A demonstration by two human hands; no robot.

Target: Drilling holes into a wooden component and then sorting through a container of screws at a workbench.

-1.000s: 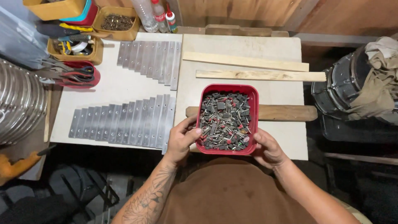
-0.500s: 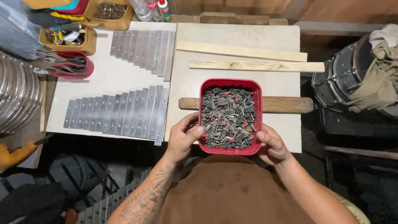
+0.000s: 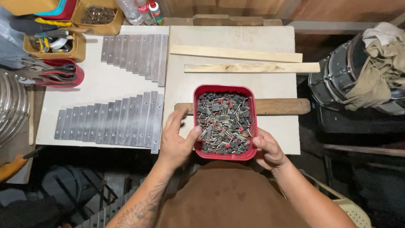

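Red square plastic tray (image 3: 224, 89) of small metal-and-rubber parts on pale tabletop (image 3: 236, 40), left hand (image 3: 177, 141) open, thumb touching tray at 9 o'clock, right hand (image 3: 268, 148) gripping its 4 o'clock corner

I see a pale worktable (image 3: 232, 38) under even light, a wooden wall (image 3: 337, 8) behind it, dark floor (image 3: 76, 169) below left, and a cloth-draped drum (image 3: 337, 76) to the right.
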